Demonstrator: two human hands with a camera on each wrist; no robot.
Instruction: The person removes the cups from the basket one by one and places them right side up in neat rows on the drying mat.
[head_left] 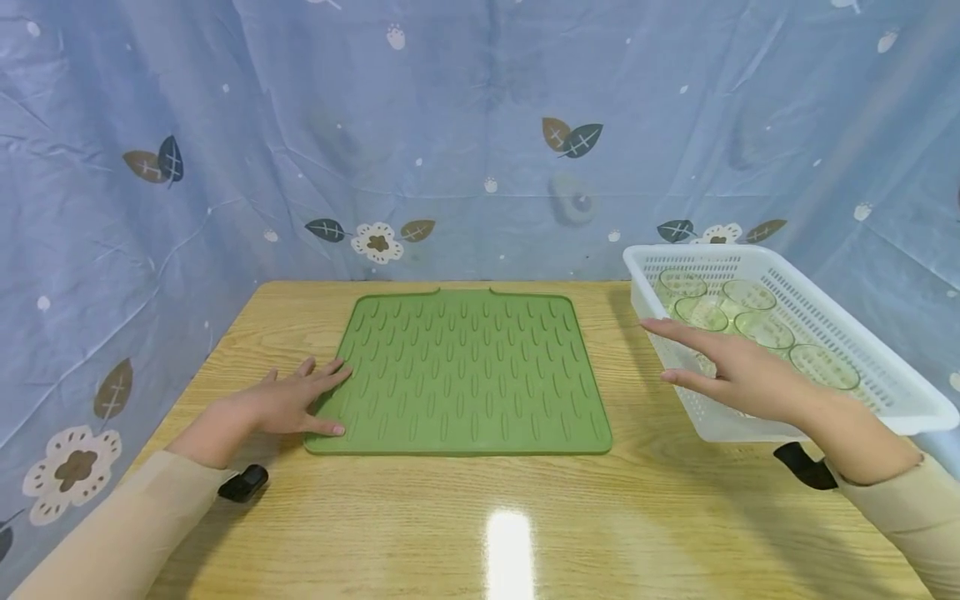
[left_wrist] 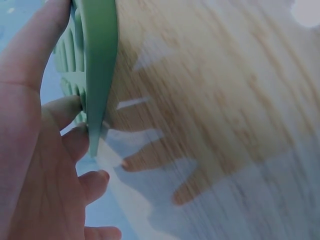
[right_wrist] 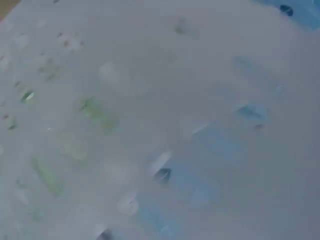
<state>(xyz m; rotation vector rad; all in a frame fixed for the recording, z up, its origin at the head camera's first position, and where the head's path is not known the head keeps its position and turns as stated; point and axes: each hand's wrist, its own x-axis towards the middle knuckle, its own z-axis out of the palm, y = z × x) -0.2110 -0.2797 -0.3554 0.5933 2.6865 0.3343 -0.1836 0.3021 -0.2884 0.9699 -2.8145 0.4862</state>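
Note:
A green ridged mat [head_left: 465,375] lies flat on the wooden table. My left hand [head_left: 288,402] rests at the mat's left edge, fingers spread and fairly straight, thumb on its near left corner. From the left wrist view, fingertips of the left hand [left_wrist: 45,145] meet the edge of the mat [left_wrist: 102,60]. Over the near left side of a white plastic basket [head_left: 862,333] hovers my right hand [head_left: 746,371], fingers extended and holding nothing. Several clear green-tinted glasses [head_left: 825,367] stand inside that basket, partly hidden by the hand. Whitish blur fills the right wrist view.
The wooden table [head_left: 420,517] extends in front of the mat, with a bright light reflection [head_left: 510,554] on it. A blue patterned curtain [head_left: 465,125] hangs behind the table and along both sides. Black wrist straps show at both sleeves.

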